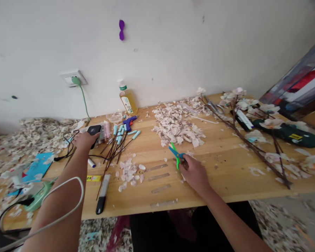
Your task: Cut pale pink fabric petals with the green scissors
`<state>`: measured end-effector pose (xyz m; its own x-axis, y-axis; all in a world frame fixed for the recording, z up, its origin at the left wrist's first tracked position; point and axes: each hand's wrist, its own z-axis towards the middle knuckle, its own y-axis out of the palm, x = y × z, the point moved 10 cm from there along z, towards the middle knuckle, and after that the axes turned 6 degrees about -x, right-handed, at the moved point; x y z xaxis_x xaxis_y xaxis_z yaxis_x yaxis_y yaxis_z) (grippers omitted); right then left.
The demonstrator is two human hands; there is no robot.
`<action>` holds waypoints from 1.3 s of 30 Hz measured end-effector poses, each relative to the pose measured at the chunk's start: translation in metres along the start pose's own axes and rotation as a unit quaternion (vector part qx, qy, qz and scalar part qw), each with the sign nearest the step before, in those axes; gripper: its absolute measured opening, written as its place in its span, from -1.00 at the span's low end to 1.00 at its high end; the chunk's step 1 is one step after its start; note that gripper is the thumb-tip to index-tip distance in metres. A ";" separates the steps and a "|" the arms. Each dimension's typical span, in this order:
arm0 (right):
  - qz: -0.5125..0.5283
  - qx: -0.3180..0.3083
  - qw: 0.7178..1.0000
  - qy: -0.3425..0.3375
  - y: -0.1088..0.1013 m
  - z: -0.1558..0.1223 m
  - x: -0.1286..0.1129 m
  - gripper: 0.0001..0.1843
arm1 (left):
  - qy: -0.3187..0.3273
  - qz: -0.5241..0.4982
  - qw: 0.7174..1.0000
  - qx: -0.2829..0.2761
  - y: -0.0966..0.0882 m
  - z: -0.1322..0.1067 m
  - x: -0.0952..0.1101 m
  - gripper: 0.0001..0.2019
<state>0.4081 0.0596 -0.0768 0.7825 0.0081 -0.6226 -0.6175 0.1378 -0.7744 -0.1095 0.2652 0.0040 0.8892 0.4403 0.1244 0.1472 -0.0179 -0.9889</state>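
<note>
My right hand [195, 173] is closed round the handles of a small pair of blue and green scissors [176, 154]. The blades are spread and point away from me, just in front of a big heap of pale petal-like flakes [177, 122]. My left hand [84, 140] reaches to the back left, its thumb and fingers at a flat black box-shaped device [94, 131] that looks like a power bank. Part of that device is hidden behind the hand. Close by lie a black cable [68, 149] and a white marker [91, 162].
Brown stems with pale blue tips [119, 134], a blue glue gun [130, 122] and a bottle of yellow liquid [128, 99] stand left of centre. A utility knife [103, 196] lies near the front edge. Flowering branches [248, 147] spread across the right. A white cable [80, 185] loops over my left forearm.
</note>
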 end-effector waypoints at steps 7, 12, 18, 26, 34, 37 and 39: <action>-0.020 0.000 1.000 0.014 0.001 -0.001 0.003 -0.72 | 0.085 -0.027 0.975 0.206 -0.036 -0.107 0.029 -0.48; -0.015 -0.009 1.000 0.017 0.002 -0.001 0.004 -0.73 | 0.264 -0.063 0.944 0.189 0.001 -0.235 0.058 -0.69; -0.017 -0.023 0.999 0.024 0.003 0.000 0.003 -0.79 | 0.356 0.031 0.926 0.122 0.054 -0.301 0.070 -0.64; -0.020 -0.014 1.000 0.019 0.002 0.000 0.002 -0.75 | 0.355 0.101 0.923 0.111 0.067 -0.306 0.077 -0.70; -0.011 -0.023 1.000 0.018 0.002 0.000 -0.001 -0.80 | 0.350 0.055 0.924 0.144 0.056 -0.304 0.075 -0.81; -0.016 -0.019 1.000 0.011 0.002 -0.001 0.000 -0.79 | 0.342 -0.008 0.924 0.172 0.042 -0.302 0.070 -0.82; -0.015 -0.013 1.000 0.009 0.001 -0.001 0.001 -0.77 | 0.330 -0.081 0.918 0.204 0.024 -0.308 0.060 -0.83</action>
<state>0.4082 0.0585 -0.0788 0.7991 -0.0141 -0.6010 -0.5960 0.1117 -0.7951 0.0810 0.0144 0.0129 0.9584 -0.2348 0.1622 0.2468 0.3969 -0.8841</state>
